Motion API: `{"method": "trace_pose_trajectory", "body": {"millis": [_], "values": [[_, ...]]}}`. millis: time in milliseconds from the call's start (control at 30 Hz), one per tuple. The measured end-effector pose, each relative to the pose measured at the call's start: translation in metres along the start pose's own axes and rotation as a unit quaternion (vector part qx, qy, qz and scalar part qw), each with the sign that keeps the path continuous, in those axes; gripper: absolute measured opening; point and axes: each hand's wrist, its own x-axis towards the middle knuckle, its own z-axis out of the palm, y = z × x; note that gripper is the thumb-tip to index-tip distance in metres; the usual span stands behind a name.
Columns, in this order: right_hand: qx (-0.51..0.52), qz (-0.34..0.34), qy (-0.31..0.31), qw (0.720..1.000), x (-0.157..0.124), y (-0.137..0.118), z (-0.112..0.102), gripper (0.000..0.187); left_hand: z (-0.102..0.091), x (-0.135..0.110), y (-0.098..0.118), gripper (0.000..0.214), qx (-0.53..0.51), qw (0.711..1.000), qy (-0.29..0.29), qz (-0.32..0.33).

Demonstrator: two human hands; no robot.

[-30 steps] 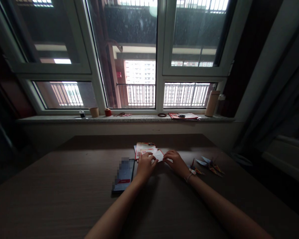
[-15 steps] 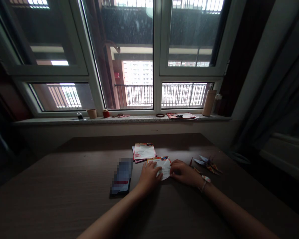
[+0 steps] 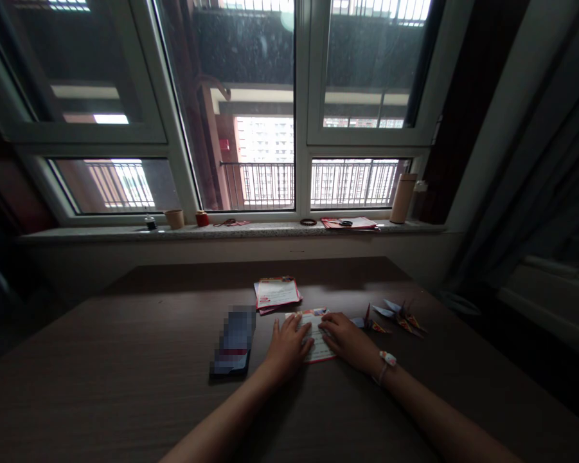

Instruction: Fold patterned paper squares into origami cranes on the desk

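A printed sheet of paper [image 3: 320,350] with a colourful top edge lies flat on the brown table [image 3: 125,360]. My left hand [image 3: 289,344] rests on its left side, fingers stretched out. On its right side lies my right hand [image 3: 349,339], fingers also spread and pressing flat; a bracelet [image 3: 388,359] circles that wrist. Both hands cover much of the sheet. Just beyond it sits a stack of similar printed papers [image 3: 277,292]. To the left of my left hand is a phone [image 3: 234,344], its screen blurred out.
Several folded paper cranes [image 3: 405,318] stand to the right of my right hand. The windowsill [image 3: 270,230] behind the table bears a paper cup [image 3: 175,219], a red spool [image 3: 202,219], scissors [image 3: 346,223] on papers and a tan bottle [image 3: 403,198].
The sheet's right side was curled up between my right fingers; now it lies flat. My right hand has shifted left and opened onto the paper. My left hand stays on the sheet.
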Motion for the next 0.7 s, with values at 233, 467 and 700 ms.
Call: {"method": "trace_pose_trajectory", "body": {"millis": [233,467,700], "values": [[-0.046,0.015,0.062,0.997,0.002,-0.007,0.011,0.032,0.001,0.001,0.012,0.039,0.03,0.999,0.016,0.003],[-0.063,0.018,0.042,0.997,0.001,-0.002,0.043,0.046,0.013,0.003,0.012,0.052,0.075,0.997,-0.016,-0.001],[-0.093,0.026,-0.042,0.994,0.0,-0.002,0.034,0.051,0.015,0.006,0.004,0.057,0.05,0.998,-0.037,-0.011]]}}
